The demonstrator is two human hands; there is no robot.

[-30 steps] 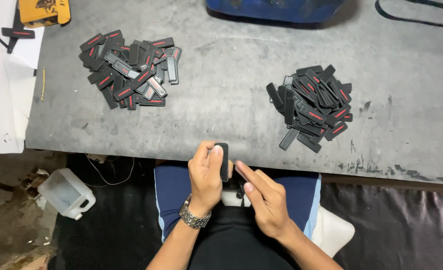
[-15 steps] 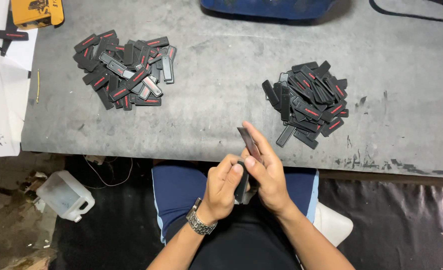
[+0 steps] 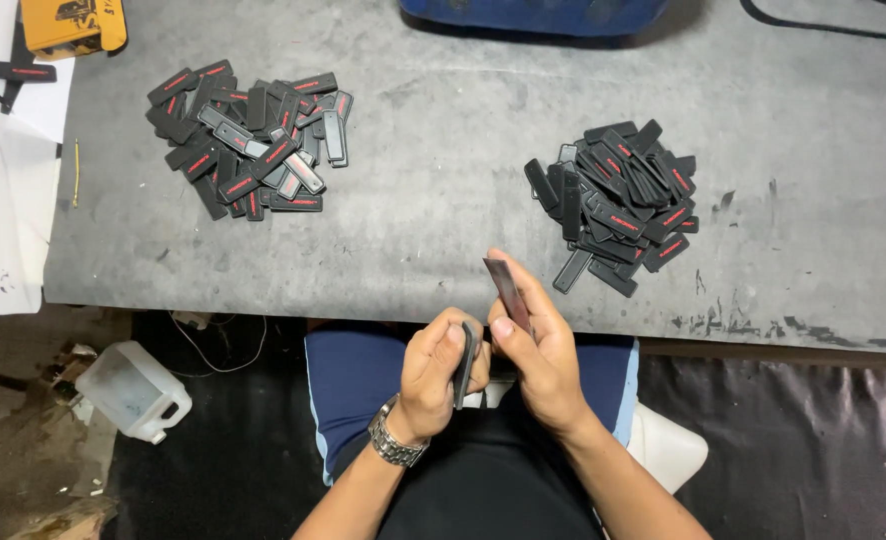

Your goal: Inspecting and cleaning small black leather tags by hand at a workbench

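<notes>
Black and flat, with a matte look like rubber or soft plastic, the small rectangular tag [image 3: 464, 365] stands on its edge in my left hand [image 3: 433, 385], so I see mostly its thin side. My left fingers are curled together and pinch this tag between the thumb and the fingertips [image 3: 455, 338], just above my lap. My right hand [image 3: 543, 350] holds a second strip [image 3: 508, 290], dark and a little shiny, tilted up over the table edge; the right thumb presses it from below and the fingers lie along its back, close together. The two pieces are near each other but I cannot tell if they touch. Both hands are in front of the grey table [image 3: 443, 200], which has a rough, stained surface like worn stone or concrete. On the table lie two heaps of the same flat tags, many with a red mark: the left pile [image 3: 248, 140], with some pieces showing a pale grey side, and the right pile [image 3: 613, 200], which is nearer to my right hand. A metal watch [image 3: 395, 445] with a link band is on my left wrist. On the floor at the left stands a translucent plastic jug [image 3: 133, 390].
</notes>
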